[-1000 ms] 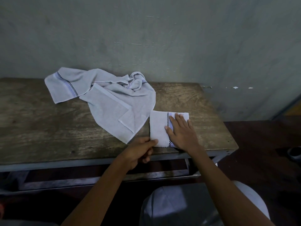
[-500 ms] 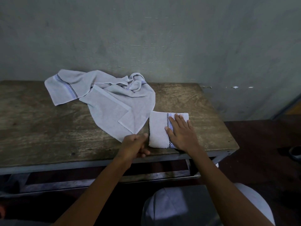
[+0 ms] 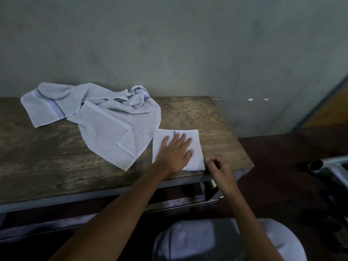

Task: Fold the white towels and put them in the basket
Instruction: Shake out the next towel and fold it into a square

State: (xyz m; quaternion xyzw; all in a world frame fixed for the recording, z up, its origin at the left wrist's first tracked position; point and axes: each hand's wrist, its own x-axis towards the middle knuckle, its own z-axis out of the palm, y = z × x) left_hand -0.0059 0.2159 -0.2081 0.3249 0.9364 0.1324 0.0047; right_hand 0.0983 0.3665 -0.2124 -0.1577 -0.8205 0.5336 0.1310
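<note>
Hands swapped — left fingers [image 3: 183,138] spread on folded towel [image 3: 197,160], right fingers [image 3: 212,161] curled beside it.

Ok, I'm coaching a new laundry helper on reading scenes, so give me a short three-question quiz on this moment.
1. True or false: the left hand lies flat on the folded towel.
2. Where is the loose towel pile?
A) hanging over the table's front edge
B) crumpled on the wooden table, left of the folded towel
C) stacked on the folded towel
3. Fill in: the right hand, fingers curled, is beside the folded towel's near ___ corner.

Key: 1 true; 2 B; 3 right.
</note>
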